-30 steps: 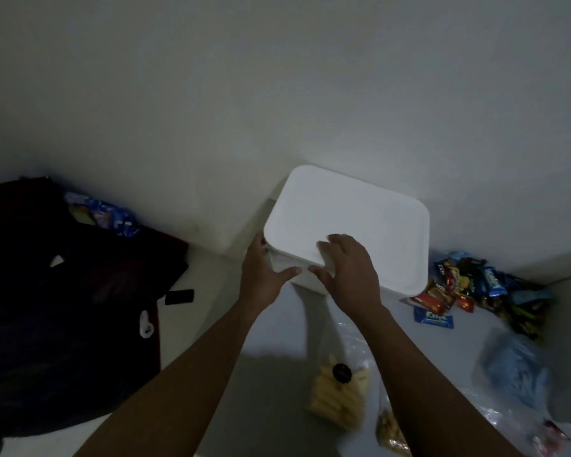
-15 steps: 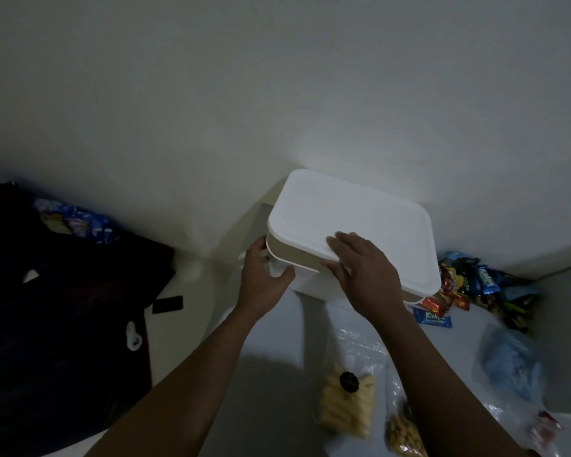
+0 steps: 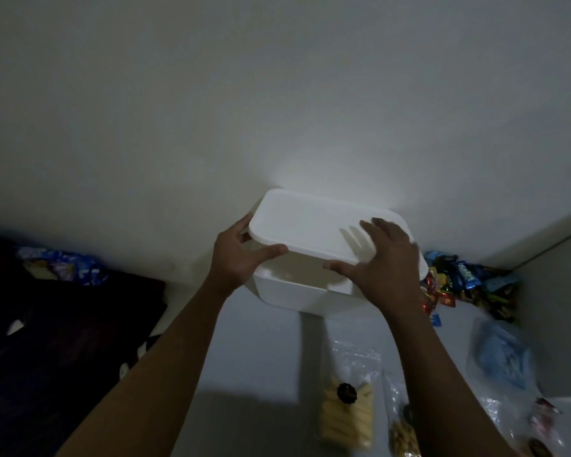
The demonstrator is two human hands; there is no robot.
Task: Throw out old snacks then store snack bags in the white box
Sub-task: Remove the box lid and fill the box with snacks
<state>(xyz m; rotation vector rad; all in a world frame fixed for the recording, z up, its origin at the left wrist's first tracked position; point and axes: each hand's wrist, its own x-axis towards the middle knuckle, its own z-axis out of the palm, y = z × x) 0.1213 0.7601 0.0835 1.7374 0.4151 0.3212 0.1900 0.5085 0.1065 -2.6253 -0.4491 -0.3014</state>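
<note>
I was at the opening step: the lid (image 3: 310, 222) of the white box (image 3: 290, 296) was held between both hands, its near edge raised clear of the box rim so that a gap showed into the pale inside. What lay inside I could not tell. My left hand (image 3: 241, 255) gripped the lid's left near corner, fingers wrapped behind the edge and thumb along the front. My right hand (image 3: 388, 262) pinched the right near part, fingers spread flat on top and thumb hooked beneath the edge.

None of the snacks had gone in yet, as far as I could judge. Two clear snack bags (image 3: 346, 417) lay on the pale surface (image 3: 261, 357) below my right wrist, and a heap of bright wrappers (image 3: 465, 285) sat just right of that hand.

The next move, I judged, called for lifting the lid fully free and setting it aside, clear of the bags, keeping it level so that the light box was not dragged along.
</note>
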